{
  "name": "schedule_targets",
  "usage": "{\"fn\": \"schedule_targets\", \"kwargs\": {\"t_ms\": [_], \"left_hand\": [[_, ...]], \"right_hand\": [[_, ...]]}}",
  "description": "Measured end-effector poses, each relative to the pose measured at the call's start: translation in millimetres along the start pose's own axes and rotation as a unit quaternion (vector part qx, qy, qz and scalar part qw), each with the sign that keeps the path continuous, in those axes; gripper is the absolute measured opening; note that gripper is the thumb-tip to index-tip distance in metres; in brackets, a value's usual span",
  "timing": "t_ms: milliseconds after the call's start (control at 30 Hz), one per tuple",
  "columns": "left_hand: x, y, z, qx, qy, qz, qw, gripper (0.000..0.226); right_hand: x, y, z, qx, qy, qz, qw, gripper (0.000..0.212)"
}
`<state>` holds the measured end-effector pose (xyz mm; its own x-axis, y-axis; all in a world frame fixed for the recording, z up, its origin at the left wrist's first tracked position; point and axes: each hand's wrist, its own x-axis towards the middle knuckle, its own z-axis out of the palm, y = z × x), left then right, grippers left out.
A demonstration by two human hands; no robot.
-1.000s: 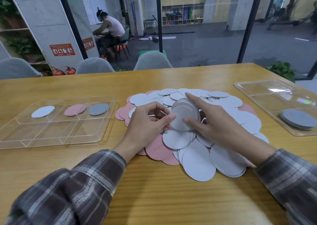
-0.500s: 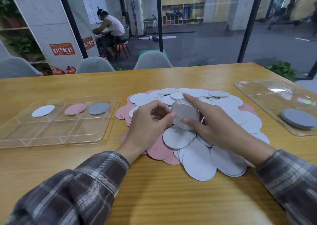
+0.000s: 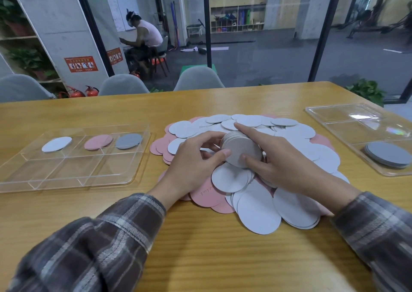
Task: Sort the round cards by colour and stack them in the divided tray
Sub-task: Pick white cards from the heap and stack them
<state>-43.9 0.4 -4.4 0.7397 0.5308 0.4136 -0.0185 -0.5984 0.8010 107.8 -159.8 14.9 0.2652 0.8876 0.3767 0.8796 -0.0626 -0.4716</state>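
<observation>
Matt paper cards [image 3: 256,213], glossy clear plastic tray [image 3: 73,180], smooth wood table [image 3: 211,258].

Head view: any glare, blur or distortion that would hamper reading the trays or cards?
Head view: white glare and a rainbow sheen on the right tray; wide-angle bowing along the far edge of the table; sleeves smeared at the lower corners; the left hand, right hand and the card stack they hold are sharp.

I wear a long-sleeved plaid shirt: dark grey-brown ground crossed by pale grey and off-white stripes. The left sleeve [image 3: 100,242] and right sleeve [image 3: 379,229] each end in 1 cuff at the wrist. My left hand [image 3: 194,167] and right hand [image 3: 283,167] are bare
</observation>
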Motion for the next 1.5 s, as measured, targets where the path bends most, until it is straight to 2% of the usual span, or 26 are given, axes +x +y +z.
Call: {"fn": "schedule_targets", "kwargs": {"t_ms": [333,500,633,733,867,1000,1067,1167,1333,1500], "left_hand": [[-2.3,1.4,-4.4,-0.055,0.006,-0.022,0.998,0.026],[-9.1,7.7,-1.2,-0.057,0.011,-0.016,0.998,0.023],[-13.4,9.7,3.4,0.002,0.011,0.003,1.000,0.024],[-12.3,10.7,1.5,0.046,0.017,0.017,0.999,0.026],[-8.5,6.5,-5.4,0.149,0.022,0.056,0.987,0.035],[-10.2,5.8,-16.0,0.185,-0.105,0.022,0.977,0.033],[-10.9,6.1,-17.3,0.195,-0.132,0.012,0.972,0.038],[-7.8,5.3,-18.3,0.181,-0.123,0.009,0.976,0.034],[-7.9,6.1,-22.3,0.081,-0.114,-0.030,0.990,0.015],[-2.9,8.3,-24.8,-0.014,-0.044,-0.058,0.997,0.012]], "right_hand": [[0.8,10.8,-2.7,0.024,-0.012,0.020,0.999,0.063],[4.5,8.9,3.1,-0.051,-0.042,0.044,0.997,0.066],[4.1,10.8,11.6,-0.099,-0.036,0.030,0.994,0.069],[5.0,12.6,8.3,-0.048,-0.023,0.039,0.998,0.059],[3.1,15.4,-0.7,-0.019,0.042,0.025,0.999,0.045],[2.4,19.0,-1.2,-0.039,0.032,0.037,0.998,0.046],[2.4,19.3,-0.3,-0.042,0.027,0.035,0.998,0.045],[2.6,18.2,-1.0,-0.033,0.040,0.022,0.998,0.041],[2.3,14.5,0.4,-0.005,0.057,0.023,0.998,0.038],[0.4,10.2,-2.7,0.007,0.064,0.028,0.998,0.036]]}}
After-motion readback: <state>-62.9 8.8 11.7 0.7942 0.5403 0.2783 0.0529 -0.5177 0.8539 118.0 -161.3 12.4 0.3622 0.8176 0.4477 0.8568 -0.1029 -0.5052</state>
